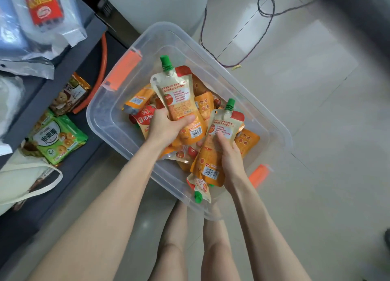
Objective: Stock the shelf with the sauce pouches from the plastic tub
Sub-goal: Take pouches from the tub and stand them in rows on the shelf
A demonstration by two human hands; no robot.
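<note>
A clear plastic tub (242,84) with orange latches sits on the tiled floor and holds several orange sauce pouches with green caps. My left hand (166,126) grips one pouch (179,95) upright above the pile, cap pointing away from me. My right hand (230,156) grips a second pouch (217,141) over the tub's near right side. More pouches (202,188) lie loose beneath both hands. The dark grey shelf (69,59) stands to the left of the tub.
The shelf tiers hold green snack bags (59,139), a brown biscuit bag (69,95), silver packets and a red packet (44,4). A cloth bag strap (31,181) hangs at the lower left. A dark cable (255,40) loops on the floor behind the tub. My legs stand just before the tub.
</note>
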